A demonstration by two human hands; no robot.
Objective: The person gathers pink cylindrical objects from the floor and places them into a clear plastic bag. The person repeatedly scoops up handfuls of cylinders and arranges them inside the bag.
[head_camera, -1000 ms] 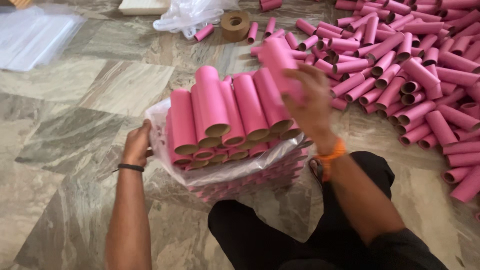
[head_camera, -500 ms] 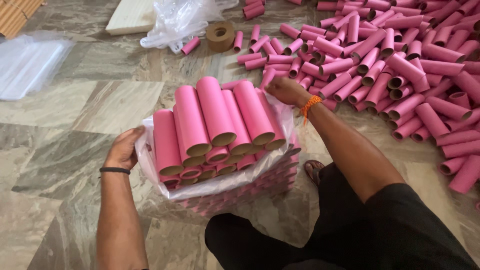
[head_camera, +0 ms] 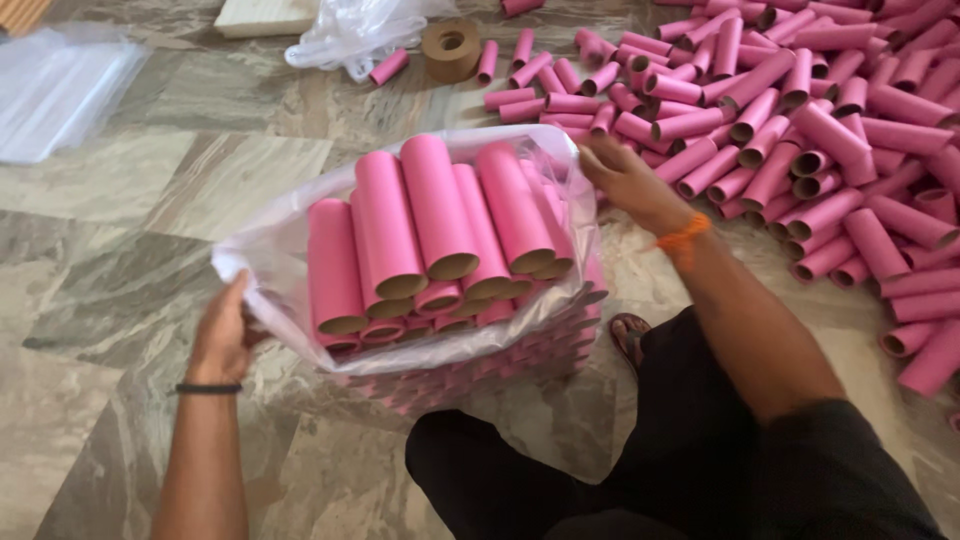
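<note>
**Bag nearly full, big heap left on the floor**

Seated on a marble floor (head_camera: 150, 180), packing pink cardboard tubes (head_camera: 440, 225) into a clear plastic bag (head_camera: 270, 250) resting just ahead of the knees. Already stacked inside in several layers, lying flat with open ends facing the camera, the top layer heaped above the bag's rim. By the look of it, close to capacity, though hard to say whether more will fit. Well short of finished overall: a large loose pile of tubes (head_camera: 800, 130) spread across the floor to the right (dozens at least, running out of view).

Left hand (head_camera: 222, 335) clamped on the bag's near-left edge, fingers curled around the plastic, forearm extended straight, a dark band at the wrist. Right hand (head_camera: 632, 182) reaching out to the bag's far-right corner, palm down, fingers relaxed and holding nothing, touching or just beside the plastic rim; an orange thread around that wrist.

Further off: a roll of brown tape (head_camera: 452, 48), a crumpled clear bag (head_camera: 345, 35), and a stack of flat plastic sheets (head_camera: 55, 85) at far left.
</note>
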